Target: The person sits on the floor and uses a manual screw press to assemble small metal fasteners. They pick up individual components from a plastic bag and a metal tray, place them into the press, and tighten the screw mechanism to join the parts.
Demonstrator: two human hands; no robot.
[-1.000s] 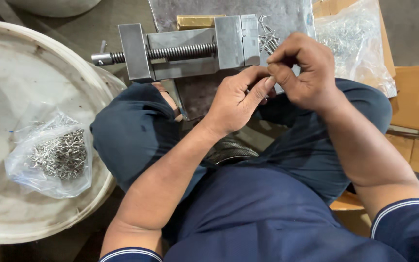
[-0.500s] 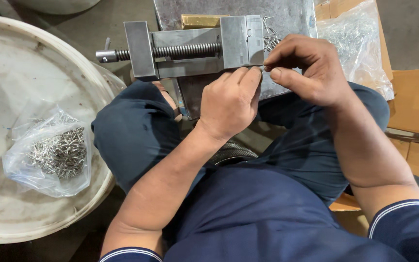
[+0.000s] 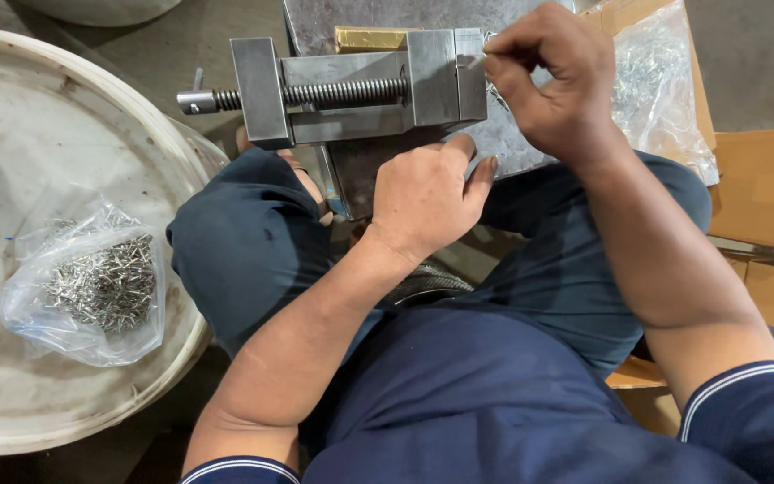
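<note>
A grey steel machine vise (image 3: 360, 85) with a threaded screw lies on a metal plate (image 3: 315, 18) in front of my knees. My right hand (image 3: 548, 76) is at the vise's right jaw, its fingertips pinched on a small thin metal piece held against the jaw. My left hand (image 3: 427, 197) rests just below the vise, fingers loosely curled and touching the plate's edge, holding nothing that I can see. A brass block (image 3: 369, 38) shows behind the vise.
A clear bag of small metal pins (image 3: 91, 287) lies in a large round white tray (image 3: 11, 116) on the left. Another clear bag of metal parts (image 3: 660, 81) sits on cardboard boxes (image 3: 768, 184) at the right. My dark-trousered knees are below the vise.
My right hand has moved up to the vise's right jaw with the small piece. My left hand has let go of it and dropped below the vise.
</note>
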